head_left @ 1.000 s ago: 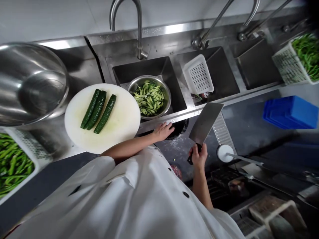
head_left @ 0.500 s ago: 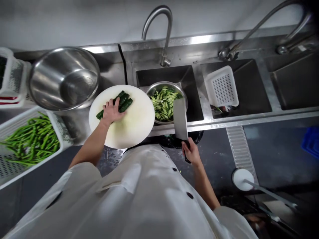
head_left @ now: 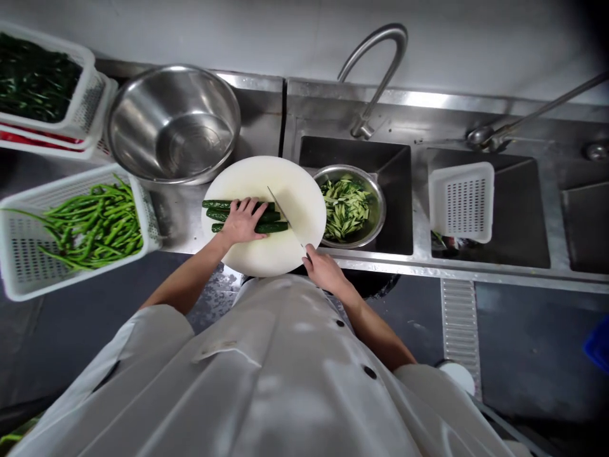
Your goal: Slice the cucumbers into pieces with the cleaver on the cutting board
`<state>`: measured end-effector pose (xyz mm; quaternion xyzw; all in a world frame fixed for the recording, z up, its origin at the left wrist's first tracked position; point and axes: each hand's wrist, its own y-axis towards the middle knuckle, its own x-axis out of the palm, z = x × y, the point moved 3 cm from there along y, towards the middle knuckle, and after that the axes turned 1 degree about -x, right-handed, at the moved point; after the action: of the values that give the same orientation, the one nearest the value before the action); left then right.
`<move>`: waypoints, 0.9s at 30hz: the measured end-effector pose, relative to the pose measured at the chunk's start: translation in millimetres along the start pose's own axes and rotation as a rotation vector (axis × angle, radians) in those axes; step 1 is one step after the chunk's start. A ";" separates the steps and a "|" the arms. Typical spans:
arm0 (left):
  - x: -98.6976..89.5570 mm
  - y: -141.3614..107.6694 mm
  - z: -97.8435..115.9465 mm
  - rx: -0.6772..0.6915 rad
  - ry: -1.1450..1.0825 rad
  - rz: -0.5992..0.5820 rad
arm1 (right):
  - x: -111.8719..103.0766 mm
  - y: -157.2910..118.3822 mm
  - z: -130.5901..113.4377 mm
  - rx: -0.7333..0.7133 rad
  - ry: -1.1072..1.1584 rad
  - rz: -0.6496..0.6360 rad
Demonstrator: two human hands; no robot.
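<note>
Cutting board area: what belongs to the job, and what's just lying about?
In use: cucumbers under the left hand, knife in the right hand, cutting board, probably bowl of cut pieces.

Seemingly idle: large steel bowl, basket of green pods, sink basket.

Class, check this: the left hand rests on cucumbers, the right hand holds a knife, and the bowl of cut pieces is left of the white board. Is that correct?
Not quite: the head view shows the bowl of cut pieces to the right of the white board. The left hand rests on cucumbers, and the right hand holds a knife.
</note>
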<state>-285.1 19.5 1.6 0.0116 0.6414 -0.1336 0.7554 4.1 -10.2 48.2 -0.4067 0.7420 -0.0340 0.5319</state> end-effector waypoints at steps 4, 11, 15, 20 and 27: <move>4.0 -0.8 5.7 -0.012 -0.011 0.029 | -7.3 -1.4 17.6 -0.075 0.076 0.027; 0.0 -12.2 -2.3 -0.019 -0.055 0.093 | -19.0 -4.3 39.2 -0.109 0.121 0.056; -1.1 -21.6 -13.1 -0.004 -0.077 0.098 | -23.5 -3.1 38.0 -0.127 0.051 0.022; 4.9 -19.5 -18.6 0.003 -0.087 0.082 | -37.4 9.1 35.2 -0.169 -0.033 -0.041; 6.0 -16.8 -21.9 -0.006 -0.087 0.092 | -47.8 17.3 24.7 -0.129 -0.136 -0.090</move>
<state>-309.0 6.3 -5.4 0.0330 0.6070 -0.0975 0.7880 19.4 41.4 65.6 -0.4742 0.6859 0.0176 0.5517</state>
